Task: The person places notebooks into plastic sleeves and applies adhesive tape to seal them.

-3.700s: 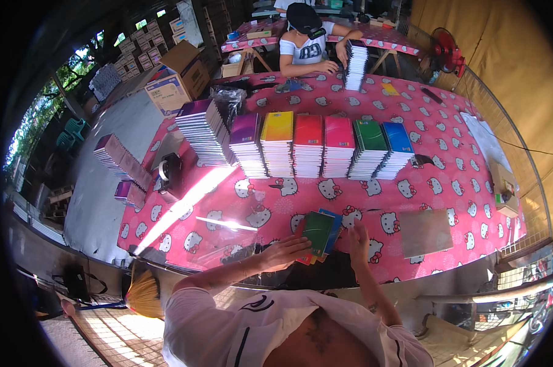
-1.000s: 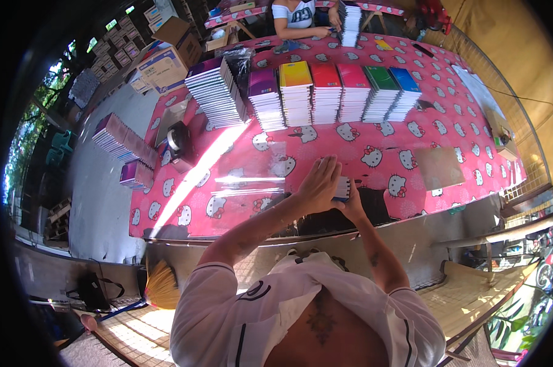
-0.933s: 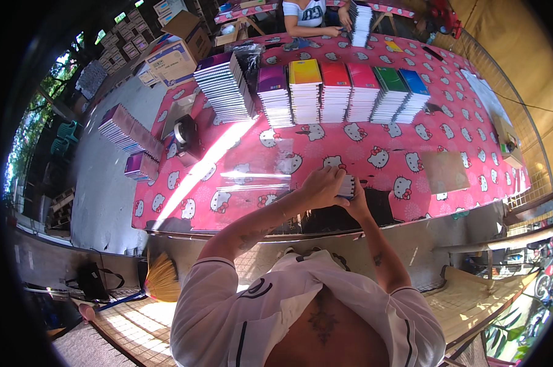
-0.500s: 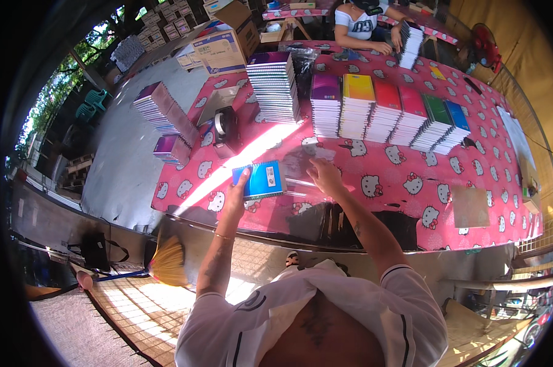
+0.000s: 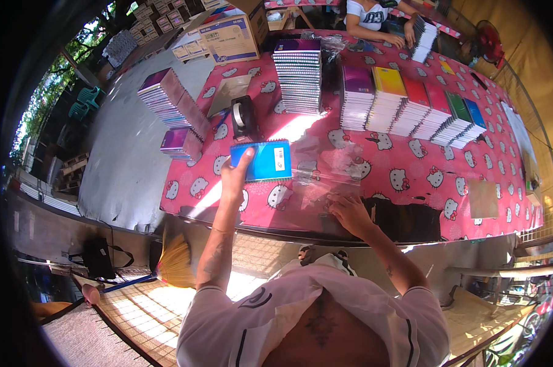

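Note:
My left hand (image 5: 235,174) grips a blue spiral notebook (image 5: 267,162), thumb on top of the cover. A white label sits on the notebook's right part. It is held over the near part of the table, in front of a black tape dispenser (image 5: 244,119). Clear plastic (image 5: 328,165) lies crinkled and shiny just right of the notebook. At its near edge my right hand (image 5: 350,214) rests palm down, fingers slightly bent and apart, touching the plastic. Whether a fingertip pinches the film is too fine to see.
Notebook stacks in purple (image 5: 357,101), yellow (image 5: 387,92), red, green and blue stand in a row at right. A tall stack (image 5: 298,76) rises beyond the dispenser, and purple-topped stacks (image 5: 173,101) stand left. A cardboard box (image 5: 230,40) is behind. Across the table, a person handles notebooks (image 5: 423,40).
My right hand has drawn back toward the table's near edge, onto the plastic. The notebook in my left hand has come up slightly nearer the tape dispenser. The whole view has shifted.

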The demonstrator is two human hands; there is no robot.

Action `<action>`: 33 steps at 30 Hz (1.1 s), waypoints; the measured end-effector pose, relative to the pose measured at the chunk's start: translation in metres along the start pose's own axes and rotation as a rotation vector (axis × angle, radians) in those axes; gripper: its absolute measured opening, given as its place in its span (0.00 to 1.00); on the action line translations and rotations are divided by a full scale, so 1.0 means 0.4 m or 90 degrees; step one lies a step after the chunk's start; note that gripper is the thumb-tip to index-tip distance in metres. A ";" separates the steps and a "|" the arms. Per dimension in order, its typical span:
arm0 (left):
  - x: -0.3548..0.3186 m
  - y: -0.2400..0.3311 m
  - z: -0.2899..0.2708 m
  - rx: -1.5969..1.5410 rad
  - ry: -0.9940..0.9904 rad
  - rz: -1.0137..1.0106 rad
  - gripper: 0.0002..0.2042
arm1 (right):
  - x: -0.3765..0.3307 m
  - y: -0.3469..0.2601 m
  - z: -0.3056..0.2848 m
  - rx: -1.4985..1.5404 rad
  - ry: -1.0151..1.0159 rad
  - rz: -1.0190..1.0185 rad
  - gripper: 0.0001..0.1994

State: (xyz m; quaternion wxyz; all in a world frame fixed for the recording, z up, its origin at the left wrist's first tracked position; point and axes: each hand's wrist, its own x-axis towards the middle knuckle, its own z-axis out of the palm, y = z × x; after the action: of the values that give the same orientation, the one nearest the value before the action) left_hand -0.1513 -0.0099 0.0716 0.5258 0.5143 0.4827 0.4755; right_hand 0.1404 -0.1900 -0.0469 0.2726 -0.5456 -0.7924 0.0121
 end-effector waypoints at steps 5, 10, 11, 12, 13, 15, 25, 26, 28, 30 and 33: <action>0.082 -0.015 0.192 0.106 -0.115 -0.110 0.29 | -0.045 -0.023 -0.009 0.175 -0.115 0.005 0.10; 0.047 -0.179 0.323 0.088 -0.218 -0.237 0.32 | -0.076 0.011 0.020 0.135 -0.008 0.279 0.14; 0.040 -0.193 0.337 0.136 -0.233 -0.281 0.33 | -0.083 -0.002 0.014 0.080 0.017 0.247 0.14; 0.027 -0.208 0.347 0.190 -0.223 -0.279 0.36 | -0.086 -0.008 0.006 0.025 0.041 0.213 0.15; 0.032 -0.224 0.349 0.204 -0.219 -0.278 0.38 | -0.085 -0.005 -0.001 0.006 0.046 0.197 0.15; 0.050 -0.307 0.311 0.228 -0.186 -0.285 0.41 | -0.076 -0.012 0.001 -0.019 0.046 0.149 0.16; -0.039 -0.284 0.288 0.607 -0.045 -0.013 0.46 | 0.093 0.113 0.031 0.737 0.049 0.710 0.18; -0.045 -0.277 0.284 0.580 -0.055 -0.029 0.44 | 0.101 0.104 0.023 0.700 0.046 0.709 0.17; -0.045 -0.262 0.275 0.553 -0.087 -0.084 0.44 | 0.103 0.100 0.019 0.660 0.024 0.697 0.19; -0.047 -0.257 0.269 0.534 -0.088 -0.109 0.43 | 0.093 0.107 0.018 0.654 -0.016 0.676 0.24; -0.052 -0.285 0.254 0.485 -0.034 -0.092 0.42 | 0.091 0.113 0.037 0.604 -0.013 0.642 0.22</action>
State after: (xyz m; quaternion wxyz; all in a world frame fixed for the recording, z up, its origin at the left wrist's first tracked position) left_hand -0.0513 -0.0412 -0.0417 0.3415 0.6498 0.6456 0.2104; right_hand 0.1634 -0.1358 -0.0584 0.4352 -0.6690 -0.3536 0.4880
